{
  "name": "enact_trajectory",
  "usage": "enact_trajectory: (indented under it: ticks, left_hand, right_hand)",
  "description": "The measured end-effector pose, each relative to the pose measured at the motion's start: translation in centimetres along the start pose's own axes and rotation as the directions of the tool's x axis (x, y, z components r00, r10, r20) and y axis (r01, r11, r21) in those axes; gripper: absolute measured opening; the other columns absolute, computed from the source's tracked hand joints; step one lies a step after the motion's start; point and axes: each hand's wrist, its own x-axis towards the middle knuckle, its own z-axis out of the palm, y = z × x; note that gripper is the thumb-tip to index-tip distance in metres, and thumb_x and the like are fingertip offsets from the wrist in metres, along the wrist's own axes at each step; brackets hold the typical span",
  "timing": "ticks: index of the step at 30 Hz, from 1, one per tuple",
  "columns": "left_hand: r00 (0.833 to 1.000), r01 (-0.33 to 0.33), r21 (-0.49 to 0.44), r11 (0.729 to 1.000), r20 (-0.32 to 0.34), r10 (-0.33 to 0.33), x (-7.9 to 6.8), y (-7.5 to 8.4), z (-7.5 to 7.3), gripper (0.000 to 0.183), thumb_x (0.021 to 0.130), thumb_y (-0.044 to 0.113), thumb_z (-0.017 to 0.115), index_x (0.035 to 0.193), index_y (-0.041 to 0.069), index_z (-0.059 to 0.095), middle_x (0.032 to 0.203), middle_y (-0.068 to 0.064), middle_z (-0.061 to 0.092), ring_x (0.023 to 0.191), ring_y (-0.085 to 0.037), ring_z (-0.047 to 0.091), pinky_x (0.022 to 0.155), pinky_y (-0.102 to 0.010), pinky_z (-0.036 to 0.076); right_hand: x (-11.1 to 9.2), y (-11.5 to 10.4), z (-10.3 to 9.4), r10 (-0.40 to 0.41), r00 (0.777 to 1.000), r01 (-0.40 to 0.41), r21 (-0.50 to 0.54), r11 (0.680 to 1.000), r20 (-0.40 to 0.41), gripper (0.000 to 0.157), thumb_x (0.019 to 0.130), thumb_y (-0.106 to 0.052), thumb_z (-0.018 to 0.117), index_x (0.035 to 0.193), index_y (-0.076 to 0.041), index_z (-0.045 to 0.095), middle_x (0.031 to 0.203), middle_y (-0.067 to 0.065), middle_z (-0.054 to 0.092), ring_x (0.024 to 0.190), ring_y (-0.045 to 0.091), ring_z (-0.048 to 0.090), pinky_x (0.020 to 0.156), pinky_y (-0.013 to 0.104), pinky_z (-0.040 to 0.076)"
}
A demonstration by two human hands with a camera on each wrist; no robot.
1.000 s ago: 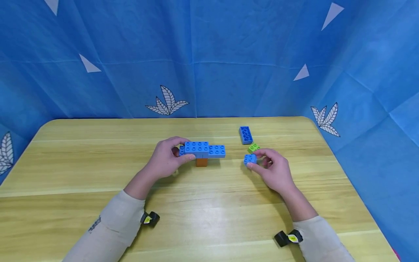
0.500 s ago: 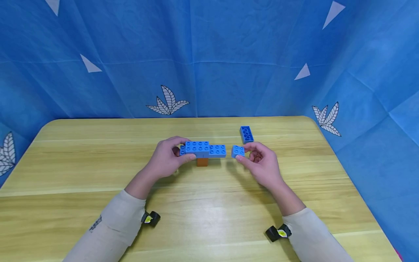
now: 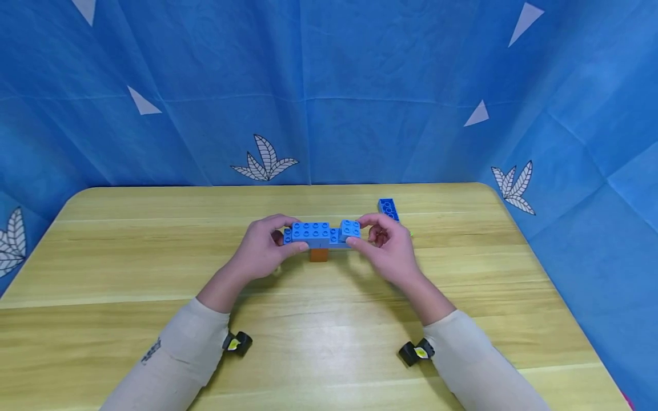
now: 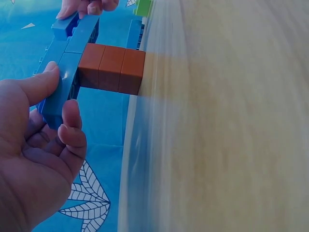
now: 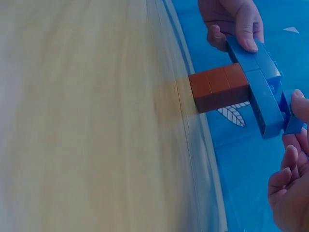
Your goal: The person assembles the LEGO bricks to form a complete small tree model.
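Observation:
A stack of orange-brown bricks (image 5: pixel 219 88) stands upright on the table and bears a crosswise row of blue bricks (image 4: pixel 67 72). A long blue brick (image 3: pixel 311 234) sits on top of that row. My left hand (image 3: pixel 263 248) grips the left end of the blue row between thumb and fingers. Over the right end, my right hand (image 3: pixel 393 249) pinches a small square blue brick (image 3: pixel 350 229) with its studs up. The right wrist view shows this small brick (image 5: pixel 292 112) slightly tilted, with a gap between part of it and the row.
Behind my right hand a blue brick (image 3: pixel 388 209) lies on the wooden table (image 3: pixel 319 331), its hollow side showing. A green brick (image 4: pixel 143 7) is near it, mostly hidden by my hand in the head view. A blue patterned cloth (image 3: pixel 360 114) hangs behind the table.
My right hand has carried the small blue brick leftward from beside the green brick to above the right end of the blue row. My left hand has kept its grip in place.

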Motion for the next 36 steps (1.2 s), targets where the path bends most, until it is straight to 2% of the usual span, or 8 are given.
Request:
enact_trajectory:
  ticks: [3,7,12,15,23,29,33,36]
  left_hand:
    - [1.0,-0.007,-0.005,1.0,-0.001,0.007,0.0,-0.1,-0.1,0.037,0.088,0.025,0.08,0.12,0.01,0.069,0.101,-0.004,0.064,0.071,-0.024,0.052,0.058,-0.032,0.042]
    - [1.0,-0.002,-0.006,1.0,-0.001,0.002,0.0,-0.1,-0.1,0.036,0.088,0.025,0.08,0.119,0.011,0.07,0.1,-0.003,0.064,0.071,-0.024,0.053,0.058,-0.032,0.042]
    - [1.0,0.007,-0.005,1.0,-0.004,-0.007,0.0,-0.1,0.0,0.036,0.088,0.026,0.08,0.119,0.012,0.07,0.099,-0.003,0.063,0.071,-0.024,0.053,0.058,-0.033,0.043]
    - [1.0,0.003,-0.015,1.0,-0.008,-0.003,0.1,-0.1,0.1,0.035,0.087,0.025,0.081,0.118,0.011,0.07,0.1,-0.003,0.064,0.07,-0.024,0.053,0.057,-0.033,0.042]
    - [1.0,0.018,-0.024,1.0,-0.011,-0.018,0.2,0.1,0.1,0.033,0.087,0.024,0.081,0.116,0.012,0.071,0.1,-0.002,0.064,0.07,-0.025,0.052,0.057,-0.034,0.042]
    - [0.999,0.034,-0.028,0.999,-0.003,-0.034,0.3,0.2,0.0,0.032,0.088,0.022,0.08,0.117,0.01,0.071,0.099,-0.003,0.063,0.074,-0.027,0.052,0.06,-0.035,0.043]
    - [0.999,0.033,-0.022,0.999,-0.003,-0.033,0.4,0.2,-0.1,0.033,0.087,0.021,0.081,0.117,0.009,0.071,0.097,-0.003,0.063,0.075,-0.028,0.053,0.061,-0.036,0.044]
    - [1.0,0.031,-0.015,0.999,0.0,-0.031,0.4,0.2,-0.1,0.034,0.087,0.022,0.081,0.117,0.008,0.071,0.097,-0.002,0.063,0.075,-0.027,0.053,0.062,-0.035,0.044]
  right_hand:
    - [0.1,-1.7,0.4,-0.001,1.0,0.001,-0.004,1.0,0.021,0.028,0.083,0.003,0.079,0.107,0.006,0.065,0.079,0.019,0.052,0.065,0.028,0.042,0.056,0.026,0.033]
    - [0.5,-0.8,0.9,-0.005,0.999,0.005,-0.011,1.0,0.039,0.031,0.083,0.002,0.08,0.11,0.004,0.066,0.081,0.022,0.053,0.066,0.03,0.042,0.057,0.029,0.033]
    - [1.2,1.8,1.3,-0.047,0.995,0.051,-0.04,0.998,0.09,0.037,0.084,-0.004,0.081,0.119,-0.002,0.069,0.097,0.013,0.062,0.072,0.033,0.047,0.059,0.031,0.034]
    - [1.5,2.2,1.2,-0.088,0.987,0.098,-0.067,0.993,0.134,0.036,0.087,-0.009,0.08,0.121,-0.007,0.07,0.104,0.005,0.064,0.077,0.032,0.05,0.06,0.031,0.035]
    - [2.1,2.1,0.9,-0.127,0.962,0.157,-0.11,0.981,0.24,0.027,0.091,-0.017,0.077,0.117,-0.014,0.07,0.1,-0.002,0.061,0.085,0.031,0.049,0.061,0.036,0.036]
    - [2.3,2.0,0.9,-0.137,0.958,0.179,-0.15,0.972,0.254,0.027,0.091,-0.02,0.077,0.116,-0.015,0.07,0.103,-0.004,0.063,0.089,0.021,0.049,0.062,0.038,0.039]
    - [2.1,2.3,1.2,-0.13,0.966,0.161,-0.129,0.978,0.224,0.029,0.09,-0.018,0.077,0.118,-0.013,0.07,0.102,-0.002,0.063,0.086,0.027,0.05,0.062,0.036,0.038]
    - [1.5,2.8,1.3,-0.095,0.976,0.12,-0.119,0.986,0.197,0.044,0.085,-0.017,0.083,0.126,-0.01,0.067,0.101,0.001,0.061,0.083,0.031,0.049,0.062,0.036,0.038]
